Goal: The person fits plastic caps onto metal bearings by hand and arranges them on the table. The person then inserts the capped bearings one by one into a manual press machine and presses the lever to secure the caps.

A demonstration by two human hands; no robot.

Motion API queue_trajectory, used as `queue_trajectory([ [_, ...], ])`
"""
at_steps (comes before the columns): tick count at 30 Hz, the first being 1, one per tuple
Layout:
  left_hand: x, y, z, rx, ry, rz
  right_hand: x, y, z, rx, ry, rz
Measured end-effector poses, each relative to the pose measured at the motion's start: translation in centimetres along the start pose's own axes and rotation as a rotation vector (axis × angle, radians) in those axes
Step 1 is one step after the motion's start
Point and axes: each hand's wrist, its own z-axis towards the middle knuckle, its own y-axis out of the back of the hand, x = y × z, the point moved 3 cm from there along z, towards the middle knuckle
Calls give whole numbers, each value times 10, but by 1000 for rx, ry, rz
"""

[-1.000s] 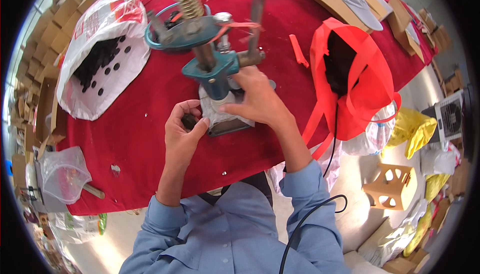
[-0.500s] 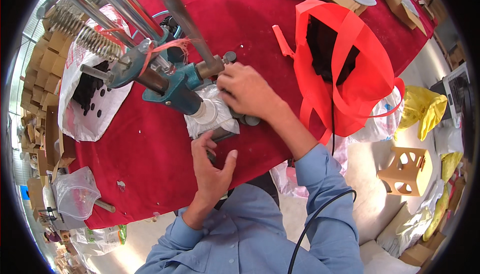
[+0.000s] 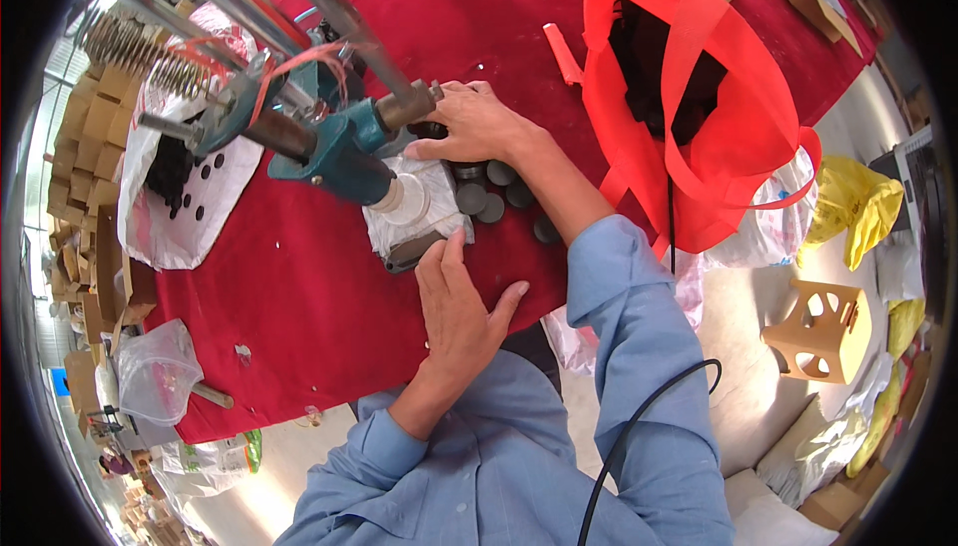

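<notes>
In front of me stands a teal hand press [image 3: 334, 162] with a steel lever and a spring. Its white round head [image 3: 404, 205] rests over a base wrapped in white cloth or plastic [image 3: 439, 202]. My left hand [image 3: 459, 306] is open at the near side of this base, fingers stretched, nothing seen in it. Behind the base, my right hand [image 3: 479, 125] reaches over dark pieces beside the press, thumb and fingers apart; its fingertips are partly hidden by the press. Several dark round discs [image 3: 489, 207] lie on the cloth between the base and my right forearm.
A red cloth [image 3: 299, 346] covers the table. At the right stands an open red bag [image 3: 738, 187] with dark contents. On the left lies a white sack [image 3: 190, 217] with black discs, and a clear plastic bag [image 3: 158, 371] hangs near the table's edge. A black cable [image 3: 624, 446] crosses my right sleeve.
My right hand has shifted left and away from me, its fingers spreading and uncovering the discs. The left hand has moved right and its fingers have straightened. The view has shifted slightly.
</notes>
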Motion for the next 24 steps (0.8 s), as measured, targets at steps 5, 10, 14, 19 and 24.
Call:
queue_trajectory([
  [5, -23, -6, -6, 68, 24, 124, 8, 17, -46, -81, 127, 69],
  [10, -25, -17, -4, 52, 43, 107, 0, 42, -91, 7, 183, 372],
  [14, -31, -21, -7, 62, 33, 87, -17, 63, -92, -262, 95, 279],
  [19, -33, -29, -5, 43, 32, 34, -15, 38, -100, -132, 164, 223],
  [24, -35, -41, 5, -10, -11, 14, -13, 43, -131, -27, 214, 310],
])
